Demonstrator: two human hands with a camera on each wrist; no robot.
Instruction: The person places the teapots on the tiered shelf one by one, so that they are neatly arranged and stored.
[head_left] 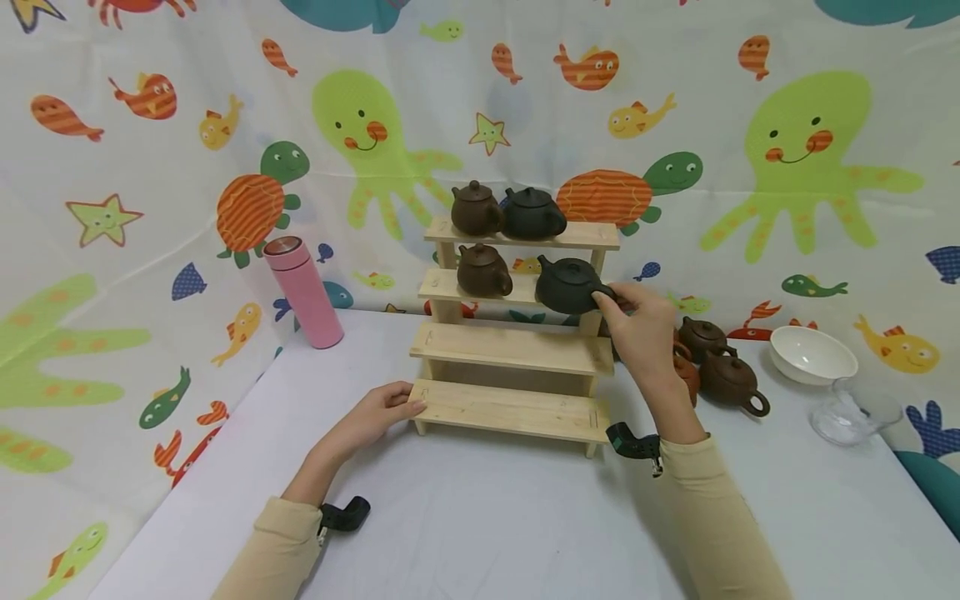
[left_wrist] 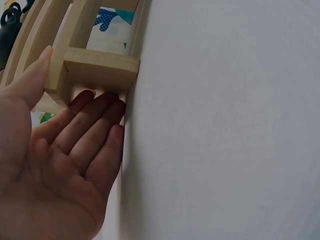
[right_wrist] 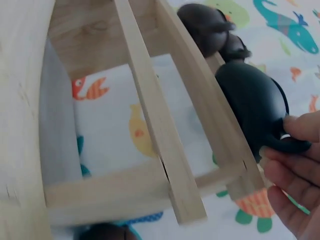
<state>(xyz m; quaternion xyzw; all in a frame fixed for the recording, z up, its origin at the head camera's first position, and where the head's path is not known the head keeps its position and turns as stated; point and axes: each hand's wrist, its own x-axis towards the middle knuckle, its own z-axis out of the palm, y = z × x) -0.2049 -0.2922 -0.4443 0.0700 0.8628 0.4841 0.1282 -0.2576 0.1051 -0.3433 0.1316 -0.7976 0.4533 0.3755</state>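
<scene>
A stepped wooden rack (head_left: 517,348) stands mid-table. My right hand (head_left: 641,325) pinches the handle of a black teapot (head_left: 570,286) at the right of the second shelf from the top; whether its base touches that shelf I cannot tell. The right wrist view shows thumb and fingers on the handle of this teapot (right_wrist: 255,102). Left of it, a brown teapot (head_left: 482,272) sits on the same shelf. Another brown teapot (head_left: 475,208) and a black teapot (head_left: 531,213) share the top shelf. My left hand (head_left: 378,414) grips the left end of the lowest shelf (left_wrist: 100,65).
Right of the rack, brown teapots (head_left: 729,381) and a partly hidden reddish one (head_left: 686,375) stand together. Beyond them are a white bowl (head_left: 812,357) and a clear glass vessel (head_left: 851,412). A pink bottle (head_left: 303,292) stands at the back left, near the patterned cloth (head_left: 480,100).
</scene>
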